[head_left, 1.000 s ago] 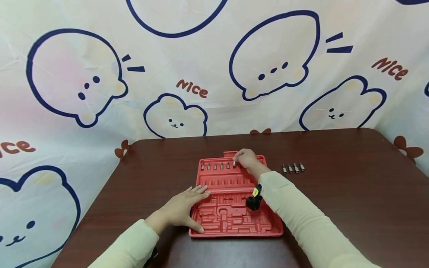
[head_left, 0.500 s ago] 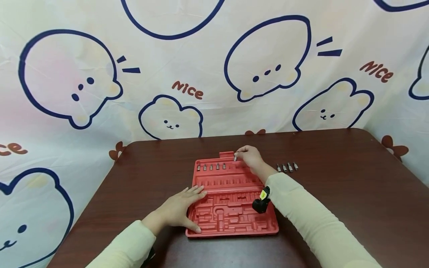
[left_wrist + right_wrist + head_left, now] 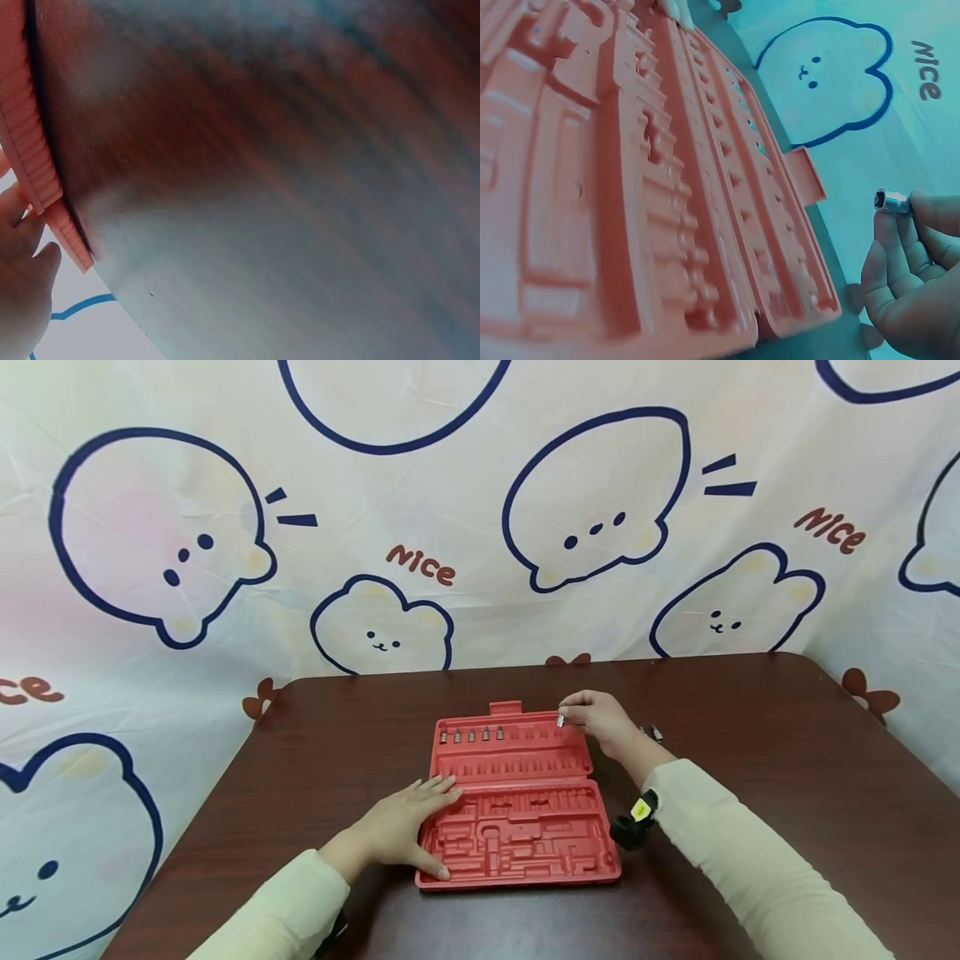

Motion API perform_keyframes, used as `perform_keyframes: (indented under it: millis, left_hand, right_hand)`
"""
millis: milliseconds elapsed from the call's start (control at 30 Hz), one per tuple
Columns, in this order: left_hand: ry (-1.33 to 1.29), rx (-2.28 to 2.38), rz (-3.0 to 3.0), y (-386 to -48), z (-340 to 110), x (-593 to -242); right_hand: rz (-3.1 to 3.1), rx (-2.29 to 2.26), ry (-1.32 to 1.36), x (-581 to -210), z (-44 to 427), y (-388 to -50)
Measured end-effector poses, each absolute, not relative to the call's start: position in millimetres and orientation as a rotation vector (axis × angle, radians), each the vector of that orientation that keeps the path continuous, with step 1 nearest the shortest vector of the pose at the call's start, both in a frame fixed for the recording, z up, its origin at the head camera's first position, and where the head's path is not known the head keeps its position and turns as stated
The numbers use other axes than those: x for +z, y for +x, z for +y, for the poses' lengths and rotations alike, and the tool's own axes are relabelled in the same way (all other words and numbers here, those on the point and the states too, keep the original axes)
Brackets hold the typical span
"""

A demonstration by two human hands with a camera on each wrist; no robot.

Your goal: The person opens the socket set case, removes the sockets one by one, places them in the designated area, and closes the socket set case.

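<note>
The red case [image 3: 517, 787] lies unfolded on the table, several metal sockets [image 3: 472, 736] standing in a row at the left of its far half. My left hand [image 3: 401, 828] rests spread on the case's left edge, thumb at the near corner; in the left wrist view the fingers of that hand [image 3: 26, 266] show beside the case's edge [image 3: 30, 150]. Above the far right corner of the case, my right hand [image 3: 603, 720] pinches a small metal socket [image 3: 561, 720]. The right wrist view shows this socket [image 3: 892, 201] between thumb and fingertips of the right hand [image 3: 919, 281], clear of the case [image 3: 622, 187].
More metal sockets [image 3: 656, 733] lie on the dark brown table [image 3: 750, 760] right of the case, partly hidden behind my right wrist. A patterned cloth [image 3: 480, 527] hangs behind the table.
My right hand has lifted the socket out of the row in the far half and moved it to the right. My left hand stays on the case.
</note>
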State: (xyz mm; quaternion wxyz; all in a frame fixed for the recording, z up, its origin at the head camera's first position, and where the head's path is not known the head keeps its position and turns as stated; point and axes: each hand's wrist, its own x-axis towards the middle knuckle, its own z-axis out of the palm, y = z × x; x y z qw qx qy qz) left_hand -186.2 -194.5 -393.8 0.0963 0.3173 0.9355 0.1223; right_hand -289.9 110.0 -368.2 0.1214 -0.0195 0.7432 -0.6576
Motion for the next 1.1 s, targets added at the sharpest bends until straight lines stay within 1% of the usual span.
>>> perform_keyframes:
  millis: [233, 700, 1100]
  left_hand:
    - [0.951, 0.355, 2.785, -188, -197, -395]
    - [0.96, 0.369, 2.777, -185, -193, -393]
    - [0.93, 0.378, 2.747, -188, -192, -391]
  right_hand:
    - [2.144, -1.978, -0.04, -368, 136, -282]
    - [2.198, -2.011, 0.031, -364, 205, -269]
    - [2.217, -2.051, 0.059, -381, 245, -275]
